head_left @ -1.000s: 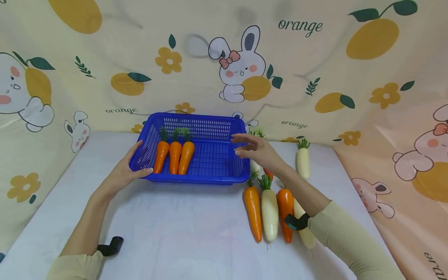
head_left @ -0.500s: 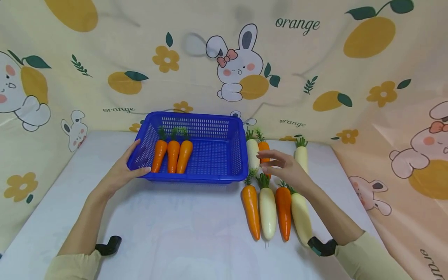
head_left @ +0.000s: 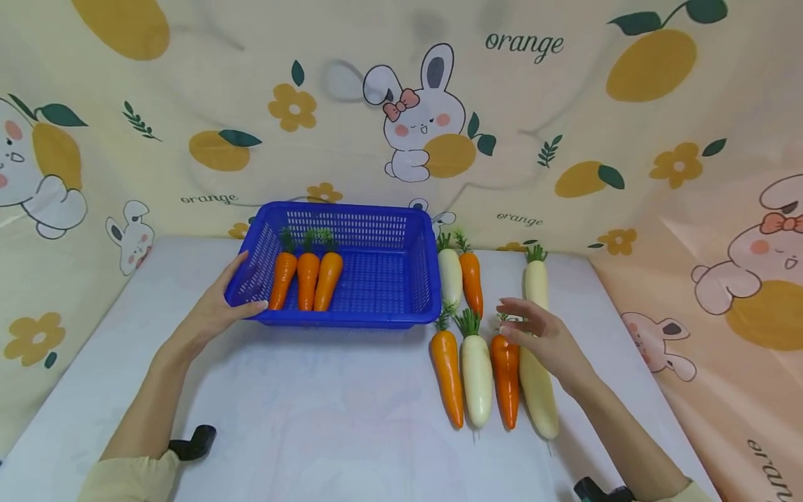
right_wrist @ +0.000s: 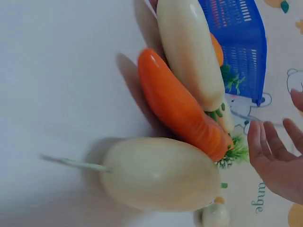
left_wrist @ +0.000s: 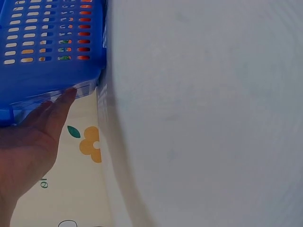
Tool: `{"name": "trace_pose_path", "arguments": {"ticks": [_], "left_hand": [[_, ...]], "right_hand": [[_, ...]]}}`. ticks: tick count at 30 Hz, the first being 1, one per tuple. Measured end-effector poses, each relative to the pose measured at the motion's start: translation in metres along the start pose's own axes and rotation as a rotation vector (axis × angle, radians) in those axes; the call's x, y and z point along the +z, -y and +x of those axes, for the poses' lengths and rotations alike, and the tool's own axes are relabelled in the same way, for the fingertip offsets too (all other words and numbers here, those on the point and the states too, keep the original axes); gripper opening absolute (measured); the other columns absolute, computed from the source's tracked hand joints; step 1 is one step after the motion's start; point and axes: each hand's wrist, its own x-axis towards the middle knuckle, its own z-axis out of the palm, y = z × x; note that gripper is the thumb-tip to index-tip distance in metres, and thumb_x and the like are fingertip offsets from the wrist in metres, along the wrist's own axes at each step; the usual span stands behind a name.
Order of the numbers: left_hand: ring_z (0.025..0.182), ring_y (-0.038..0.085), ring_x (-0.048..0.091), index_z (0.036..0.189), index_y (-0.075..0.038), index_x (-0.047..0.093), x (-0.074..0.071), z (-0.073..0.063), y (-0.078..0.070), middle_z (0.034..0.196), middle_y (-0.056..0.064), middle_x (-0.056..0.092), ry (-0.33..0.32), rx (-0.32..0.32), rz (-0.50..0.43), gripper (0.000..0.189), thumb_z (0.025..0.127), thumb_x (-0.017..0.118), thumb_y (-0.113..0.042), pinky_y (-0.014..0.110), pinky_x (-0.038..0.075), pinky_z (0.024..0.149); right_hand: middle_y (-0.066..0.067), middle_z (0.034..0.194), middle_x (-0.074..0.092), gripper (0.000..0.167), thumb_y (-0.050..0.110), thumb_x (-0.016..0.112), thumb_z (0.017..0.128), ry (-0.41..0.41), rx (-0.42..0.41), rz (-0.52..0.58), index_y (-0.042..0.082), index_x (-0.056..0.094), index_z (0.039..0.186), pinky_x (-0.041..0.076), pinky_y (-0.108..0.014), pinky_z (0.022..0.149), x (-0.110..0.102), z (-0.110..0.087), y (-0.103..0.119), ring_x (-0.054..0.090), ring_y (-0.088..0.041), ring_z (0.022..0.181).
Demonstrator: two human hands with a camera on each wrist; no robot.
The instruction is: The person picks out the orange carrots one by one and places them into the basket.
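Observation:
A blue plastic basket (head_left: 351,319) stands at the back of the table, with three carrots (head_left: 307,282) side by side in its left part. My left hand (head_left: 210,314) holds the basket's left end, thumb over the front corner of the rim and fingers along the outer side. To the right, my right hand (head_left: 548,341) hovers with loosely bent fingers and nothing in them. Beneath it lie a dark orange carrot (head_left: 505,383) and a long white radish (head_left: 539,397), whose top it partly hides. Left of these are another white radish (head_left: 477,383) and a lighter carrot (head_left: 447,376).
Behind the front row, a white radish (head_left: 449,275) and a carrot (head_left: 471,282) lie close to the basket's right side. A further white radish (head_left: 536,279) lies at the back right. A printed cloth (head_left: 351,160) hangs behind the white table (head_left: 351,404).
My right hand has moved from the basket's right end rightward and toward me, uncovering the back radish and carrot. My left hand has stayed on the basket.

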Motion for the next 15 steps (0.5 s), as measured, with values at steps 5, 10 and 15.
{"name": "trace_pose_path", "arguments": {"ticks": [5, 10, 15], "left_hand": [[0.149, 0.046, -0.003, 0.159, -0.039, -0.006, 0.000, -0.002, 0.001, 0.166, 0.015, -0.007, -0.007, 0.000, 0.004, 0.103, 0.090, 0.071, -0.041, 0.075, 0.008, 0.111], [0.149, 0.047, -0.002, 0.159, -0.038, -0.005, 0.000, -0.002, 0.001, 0.166, 0.015, -0.007, -0.010, 0.005, 0.000, 0.102, 0.092, 0.071, -0.038, 0.074, 0.008, 0.111], [0.149, 0.047, -0.001, 0.159, -0.038, -0.006, 0.001, -0.001, 0.001, 0.166, 0.015, -0.006, -0.007, 0.001, -0.001, 0.102, 0.092, 0.071, -0.035, 0.073, 0.009, 0.112]], "right_hand": [[-0.012, 0.146, 0.050, 0.061, 0.038, 0.067, 0.095, -0.081, 0.047, 0.039, 0.012, 0.047, 0.147, 0.046, -0.013, 0.092, 0.008, -0.015, -0.010, 0.052, -0.031, 0.130], [-0.018, 0.151, 0.044, 0.062, 0.032, 0.064, 0.098, -0.155, 0.022, 0.167, 0.006, 0.042, 0.149, 0.042, -0.008, 0.096, 0.022, -0.030, -0.020, 0.043, -0.035, 0.137], [-0.018, 0.154, 0.039, 0.061, 0.018, 0.065, 0.098, -0.190, 0.038, 0.226, 0.003, 0.038, 0.151, 0.038, -0.014, 0.105, 0.036, -0.034, -0.027, 0.038, -0.032, 0.142]]}}
